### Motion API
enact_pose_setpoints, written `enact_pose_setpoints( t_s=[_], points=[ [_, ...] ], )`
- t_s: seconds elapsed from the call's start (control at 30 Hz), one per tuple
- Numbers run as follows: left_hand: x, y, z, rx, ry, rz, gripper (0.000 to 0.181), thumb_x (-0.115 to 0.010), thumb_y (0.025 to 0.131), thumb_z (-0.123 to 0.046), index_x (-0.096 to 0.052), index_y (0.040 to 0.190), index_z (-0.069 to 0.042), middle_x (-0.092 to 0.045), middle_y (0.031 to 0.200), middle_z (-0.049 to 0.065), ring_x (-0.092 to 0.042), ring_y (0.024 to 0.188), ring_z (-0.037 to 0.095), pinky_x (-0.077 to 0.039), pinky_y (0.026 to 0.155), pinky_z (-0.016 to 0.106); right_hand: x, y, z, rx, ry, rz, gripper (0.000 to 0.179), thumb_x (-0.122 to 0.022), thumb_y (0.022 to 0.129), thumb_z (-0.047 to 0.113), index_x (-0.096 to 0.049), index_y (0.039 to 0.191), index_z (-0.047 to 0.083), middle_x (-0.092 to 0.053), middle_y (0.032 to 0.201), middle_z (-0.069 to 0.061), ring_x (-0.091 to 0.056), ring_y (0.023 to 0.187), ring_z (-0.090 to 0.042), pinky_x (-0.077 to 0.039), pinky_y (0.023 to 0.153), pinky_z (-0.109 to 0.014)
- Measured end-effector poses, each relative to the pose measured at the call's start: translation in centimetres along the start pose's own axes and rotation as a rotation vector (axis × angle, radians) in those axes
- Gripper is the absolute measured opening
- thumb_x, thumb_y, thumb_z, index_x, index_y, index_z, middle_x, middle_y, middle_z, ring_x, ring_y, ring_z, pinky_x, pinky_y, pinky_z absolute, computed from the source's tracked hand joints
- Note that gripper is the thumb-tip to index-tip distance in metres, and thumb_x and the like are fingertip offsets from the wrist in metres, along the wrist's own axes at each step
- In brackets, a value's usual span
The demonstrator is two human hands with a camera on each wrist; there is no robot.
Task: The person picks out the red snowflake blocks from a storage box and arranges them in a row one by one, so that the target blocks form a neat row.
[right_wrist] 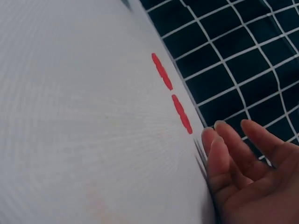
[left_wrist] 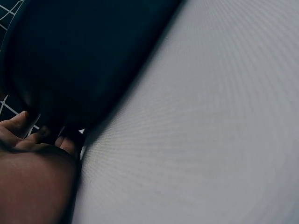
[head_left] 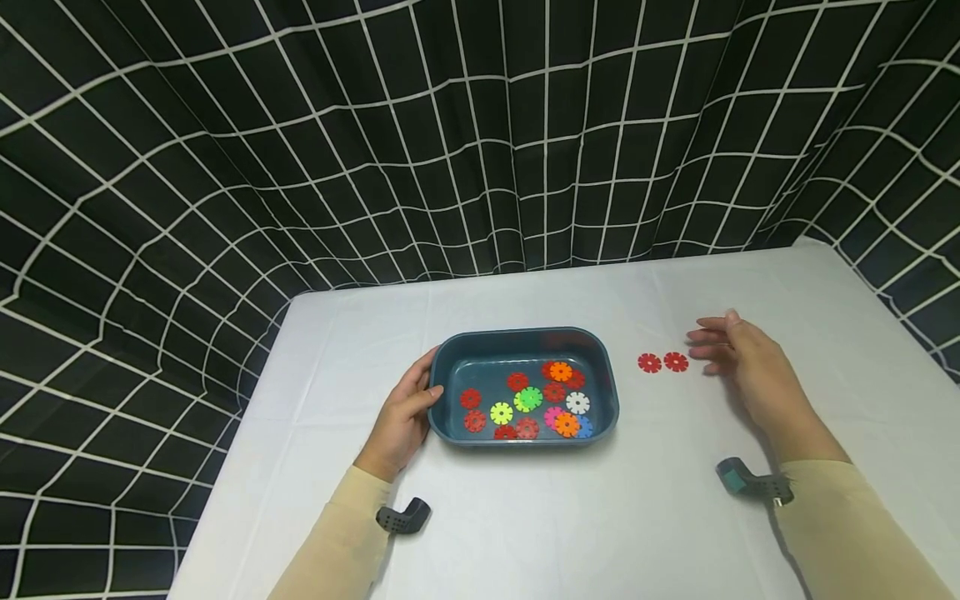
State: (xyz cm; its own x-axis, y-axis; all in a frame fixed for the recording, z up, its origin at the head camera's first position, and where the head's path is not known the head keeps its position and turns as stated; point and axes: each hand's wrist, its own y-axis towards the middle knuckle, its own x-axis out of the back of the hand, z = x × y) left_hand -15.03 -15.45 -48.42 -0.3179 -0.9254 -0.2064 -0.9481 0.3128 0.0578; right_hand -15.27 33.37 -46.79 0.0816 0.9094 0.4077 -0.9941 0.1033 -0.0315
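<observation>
- Cloth (head_left: 112,208), black with a white grid, hangs at far left, along the back and at far right.
- Bench (head_left: 322,375), white-covered, carries everything.
- Left wrist unit (head_left: 403,517): dark, at the cuff of a beige sleeve (head_left: 337,533).
- Left hand (head_left: 405,417): grips the tray's left end, thumb over the rim, other fingers along the outer wall, partly hidden. Left wrist view dark there.
- Tray (head_left: 491,358): blue-grey, rounded corners, on mid-bench, flat discs lying inside.
- Tray, left part: two red discs (head_left: 474,421), one above the other.
- Tray, middle: yellow disc (head_left: 501,413); green disc (head_left: 531,398) overlapping a yellowish one; more reds near the front and back.
- Tray, right part: orange disc (head_left: 561,372) over reds; pink, white, blue and a second orange nearer the front.
- Red pair (head_left: 649,362): flat on the bench right of the tray, side by side.
- Right hand (head_left: 750,367): just beside the pair's right disc; fingers loosely bent, slightly spread, pinching nothing.
- Right wrist unit (head_left: 738,479): dark, below that hand.
</observation>
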Motion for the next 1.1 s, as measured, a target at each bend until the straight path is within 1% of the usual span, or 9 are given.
enact_pose_setpoints(
  t_s=[0.1,0.23,0.3,0.43,0.63,0.73,0.9,1.03,1.1],
  points=[
    [0.0,0.0,0.0,0.002,0.000,-0.003,0.062,-0.048,0.109,0.001,-0.034,0.169,-0.004,-0.041,0.170,0.010,-0.035,0.157,0.024,-0.030,0.126,0.039,0.3,-0.1,0.2,0.030,0.177,0.040,0.081,-0.027,0.113,0.066,-0.046,0.160,0.003,-0.064,0.145,-0.013,-0.069,0.114,-0.010,-0.059,0.084,-0.019],
    [0.0,-0.1,0.0,0.004,0.002,-0.010,0.062,-0.049,0.109,0.000,-0.035,0.169,-0.004,-0.041,0.170,0.010,-0.036,0.157,0.024,-0.031,0.126,0.039,0.2,-0.3,1.1,0.104,0.425,0.118,0.066,-0.034,0.115,0.060,-0.053,0.155,0.011,-0.067,0.142,-0.005,-0.071,0.119,-0.018,-0.062,0.086,-0.028],
    [0.0,-0.1,0.0,0.006,0.002,-0.013,0.062,-0.049,0.109,0.000,-0.035,0.169,-0.004,-0.041,0.170,0.010,-0.036,0.157,0.023,-0.031,0.126,0.039,-0.1,-0.4,1.7,0.156,0.470,0.165,0.060,-0.031,0.117,0.055,-0.055,0.153,0.013,-0.067,0.142,-0.006,-0.071,0.121,-0.022,-0.063,0.088,-0.032],
    [0.0,-0.1,0.1,0.010,0.008,-0.019,0.062,-0.049,0.109,0.000,-0.035,0.169,-0.005,-0.042,0.170,0.009,-0.036,0.157,0.023,-0.032,0.125,0.038,-0.8,-0.7,3.1,0.279,0.556,0.292,0.061,-0.023,0.120,0.048,-0.054,0.156,0.009,-0.066,0.145,-0.012,-0.070,0.124,-0.029,-0.062,0.093,-0.036],
    [-0.1,0.0,0.0,0.001,-0.009,-0.010,0.061,-0.048,0.109,0.001,-0.035,0.169,-0.004,-0.041,0.170,0.009,-0.036,0.157,0.023,-0.030,0.126,0.039,-2.0,-1.1,5.3,0.365,0.612,0.357,0.068,-0.021,0.119,0.050,-0.052,0.157,0.002,-0.061,0.147,-0.025,-0.070,0.123,-0.035,-0.062,0.095,-0.040],
    [-0.1,0.1,0.1,-0.002,-0.017,-0.006,0.061,-0.048,0.109,0.001,-0.036,0.169,-0.004,-0.041,0.170,0.009,-0.035,0.157,0.023,-0.030,0.126,0.040,-2.8,-1.3,6.6,0.385,0.618,0.379,0.073,-0.021,0.118,0.053,-0.049,0.159,-0.001,-0.060,0.148,-0.025,-0.068,0.124,-0.036,-0.062,0.095,-0.041],
    [0.0,0.1,0.2,0.002,-0.010,-0.006,0.062,-0.048,0.109,0.001,-0.035,0.169,-0.004,-0.041,0.170,0.009,-0.035,0.158,0.024,-0.030,0.126,0.040,-5.0,-1.9,8.9,0.393,0.596,0.403,0.074,-0.023,0.118,0.054,-0.046,0.160,-0.002,-0.058,0.149,-0.027,-0.067,0.125,-0.038,-0.062,0.093,-0.041],
    [0.1,0.1,0.3,-0.001,-0.010,-0.001,0.062,-0.048,0.109,0.001,-0.035,0.169,-0.004,-0.040,0.171,0.011,-0.034,0.158,0.026,-0.030,0.126,0.041,-7.3,-2.2,10.3,0.379,0.542,0.428,0.068,-0.024,0.118,0.052,-0.048,0.159,0.002,-0.056,0.149,-0.029,-0.066,0.125,-0.039,-0.062,0.094,-0.042],
    [0.1,0.1,0.3,-0.004,-0.014,0.003,0.062,-0.048,0.109,0.001,-0.035,0.169,-0.004,-0.039,0.171,0.012,-0.033,0.159,0.027,-0.030,0.126,0.041,-8.5,-2.2,10.8,0.369,0.520,0.453,0.067,-0.024,0.119,0.049,-0.046,0.159,0.000,-0.054,0.150,-0.031,-0.065,0.125,-0.040,-0.061,0.096,-0.042]
  ],
)
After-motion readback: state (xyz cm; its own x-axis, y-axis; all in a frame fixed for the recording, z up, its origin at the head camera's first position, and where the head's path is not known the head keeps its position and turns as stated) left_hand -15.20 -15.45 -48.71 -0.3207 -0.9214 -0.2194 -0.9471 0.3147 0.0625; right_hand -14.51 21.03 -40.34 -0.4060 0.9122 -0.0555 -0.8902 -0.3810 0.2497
